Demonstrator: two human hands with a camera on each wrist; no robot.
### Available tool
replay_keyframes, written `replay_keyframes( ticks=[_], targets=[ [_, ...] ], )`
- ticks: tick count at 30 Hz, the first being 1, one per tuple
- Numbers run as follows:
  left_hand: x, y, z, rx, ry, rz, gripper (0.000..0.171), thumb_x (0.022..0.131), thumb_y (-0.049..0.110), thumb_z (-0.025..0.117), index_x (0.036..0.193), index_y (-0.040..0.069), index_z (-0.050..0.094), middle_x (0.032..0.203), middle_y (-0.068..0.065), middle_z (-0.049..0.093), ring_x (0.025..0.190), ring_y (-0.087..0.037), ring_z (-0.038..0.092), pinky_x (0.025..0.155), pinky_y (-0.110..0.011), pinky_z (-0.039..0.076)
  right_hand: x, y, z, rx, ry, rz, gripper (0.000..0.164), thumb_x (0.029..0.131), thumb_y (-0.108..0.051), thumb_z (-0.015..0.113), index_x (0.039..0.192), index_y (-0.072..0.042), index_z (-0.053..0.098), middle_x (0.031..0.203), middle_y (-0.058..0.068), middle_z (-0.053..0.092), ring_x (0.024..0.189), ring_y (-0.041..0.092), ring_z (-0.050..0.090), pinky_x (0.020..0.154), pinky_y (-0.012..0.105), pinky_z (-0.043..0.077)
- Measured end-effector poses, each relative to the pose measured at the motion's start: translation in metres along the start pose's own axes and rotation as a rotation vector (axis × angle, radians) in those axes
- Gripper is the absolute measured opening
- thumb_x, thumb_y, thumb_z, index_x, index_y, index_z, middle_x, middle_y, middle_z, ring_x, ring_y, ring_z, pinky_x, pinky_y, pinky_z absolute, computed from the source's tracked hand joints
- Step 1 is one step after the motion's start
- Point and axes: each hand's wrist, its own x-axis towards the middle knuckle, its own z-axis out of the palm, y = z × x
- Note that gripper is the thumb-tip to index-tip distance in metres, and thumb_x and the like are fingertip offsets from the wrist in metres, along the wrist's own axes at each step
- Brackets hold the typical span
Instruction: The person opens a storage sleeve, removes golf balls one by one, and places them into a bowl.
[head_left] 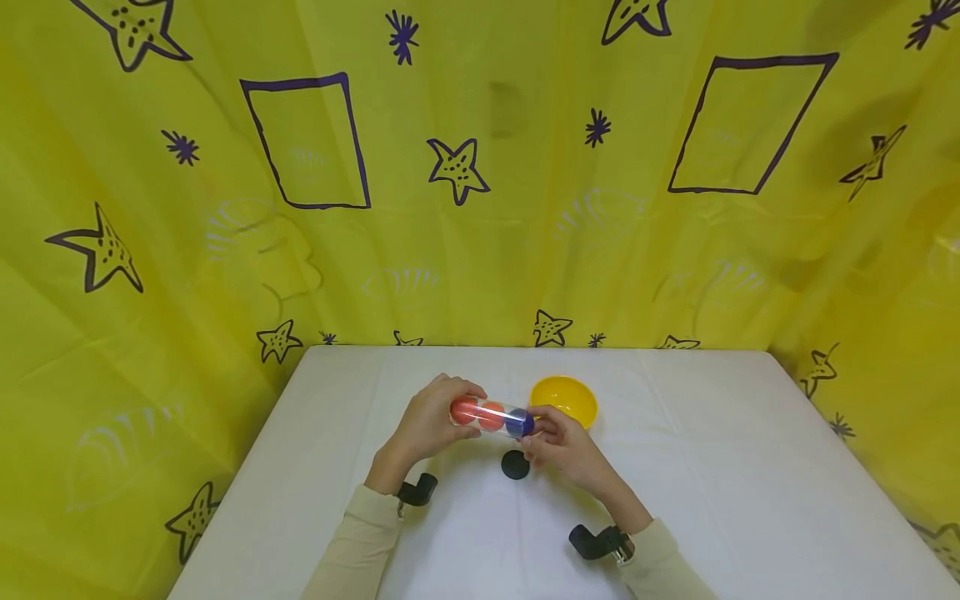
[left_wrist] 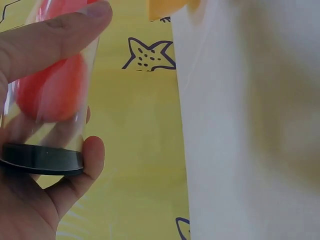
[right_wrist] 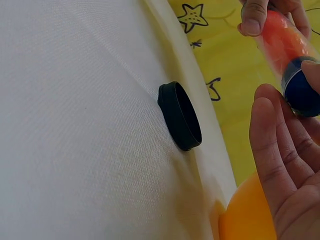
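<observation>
A clear plastic tube (head_left: 491,415) lies nearly level above the table, with red-orange balls (left_wrist: 52,90) inside and a dark blue ball (right_wrist: 302,92) at its right end. My left hand (head_left: 435,417) grips the tube round its left end, near a black end cap (left_wrist: 42,159). My right hand (head_left: 562,446) pinches the blue ball at the right end, thumb on one side. In the right wrist view its other fingers (right_wrist: 272,145) are extended. Below the tube, a black round lid (head_left: 515,464) rests on the table near my right hand.
Behind my right hand stands a yellow bowl (head_left: 570,400) on the white-covered table (head_left: 712,467). A yellow patterned curtain (head_left: 525,233) hangs along the table's back and sides. Each wrist wears a black camera mount (head_left: 596,542).
</observation>
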Motion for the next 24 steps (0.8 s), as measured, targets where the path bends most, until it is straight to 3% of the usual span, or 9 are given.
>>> replay_keyframes(
  ticks=[13,24],
  targets=[
    [0.000,-0.005,0.013,-0.049,0.000,-0.037,0.051,0.070,0.016,0.095,0.115,0.017,0.072,0.110,0.003,0.070,0.096,-0.011,0.054,0.083,-0.031,0.052,-0.002,-0.005,-0.008,-0.071,0.048,0.023,0.053,0.096,-0.028,0.073,0.139,-0.007,0.052,0.113,0.016,0.065,0.088,0.026,0.066,0.076,0.027,0.059],
    [0.001,-0.001,0.015,-0.080,-0.019,-0.067,0.050,0.074,0.019,0.094,0.118,0.018,0.070,0.112,0.002,0.069,0.100,-0.013,0.055,0.086,-0.030,0.052,-0.005,-0.014,-0.015,-0.165,0.139,0.030,0.046,0.093,-0.024,0.077,0.131,-0.008,0.059,0.111,0.015,0.066,0.085,0.021,0.062,0.070,0.024,0.057]
  ],
)
